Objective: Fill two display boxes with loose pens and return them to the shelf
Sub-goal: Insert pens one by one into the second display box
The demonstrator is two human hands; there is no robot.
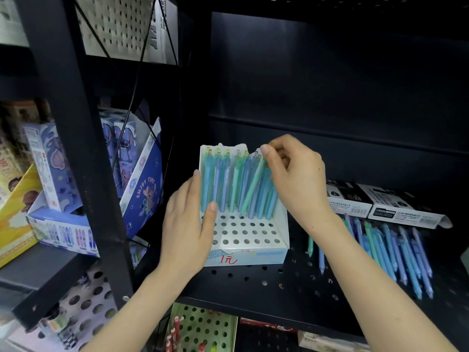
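Head view: tilted pen (253,186) in display box (282,224)

"1元", likely "color blocking", on display box (264,256)

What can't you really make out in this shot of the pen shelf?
Head view:
Lower tip of the pen the right hand pinches: hidden among other pens.
Some display box holes: under the left hand.
Part of the loose pens: behind the right forearm.
Print on the black boxes: too small.
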